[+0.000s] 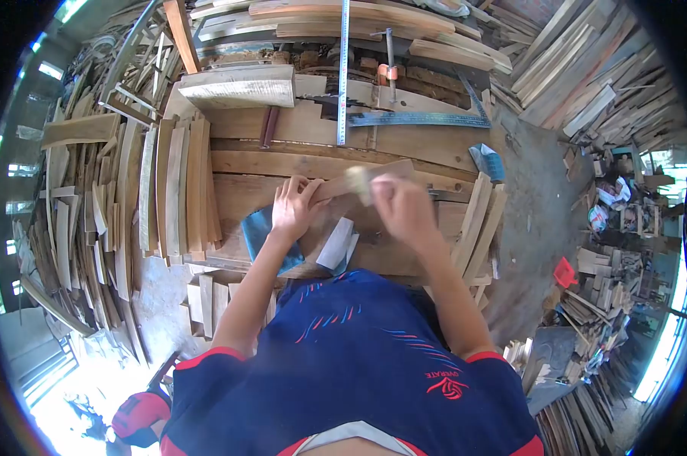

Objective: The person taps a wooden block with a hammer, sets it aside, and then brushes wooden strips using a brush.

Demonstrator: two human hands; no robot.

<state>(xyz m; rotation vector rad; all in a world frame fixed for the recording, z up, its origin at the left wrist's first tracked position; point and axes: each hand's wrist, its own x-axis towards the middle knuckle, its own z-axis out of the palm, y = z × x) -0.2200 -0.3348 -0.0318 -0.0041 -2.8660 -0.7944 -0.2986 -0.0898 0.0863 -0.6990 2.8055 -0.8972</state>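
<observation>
My left hand (pixel 292 207) is closed on the near end of a flat piece of wood (pixel 336 187) and steadies it on the wooden workbench (pixel 241 199). My right hand (pixel 404 209), smeared by motion, grips a small pale yellowish pad (pixel 358 185) against the wood's upper face; its exact kind is too blurred to tell. By my left wrist lies a blue sheet (pixel 261 228). Between my forearms rests a folded whitish sheet (pixel 336 245).
Across the bench's back lie a steel ruler (pixel 343 76), a blue-stained square (pixel 423 119), a clamp (pixel 390 70) and a thick board (pixel 241 85). Wood strips (pixel 178 190) stack at left, others (pixel 478 220) at right. A person in a red cap (pixel 142 410) is behind left.
</observation>
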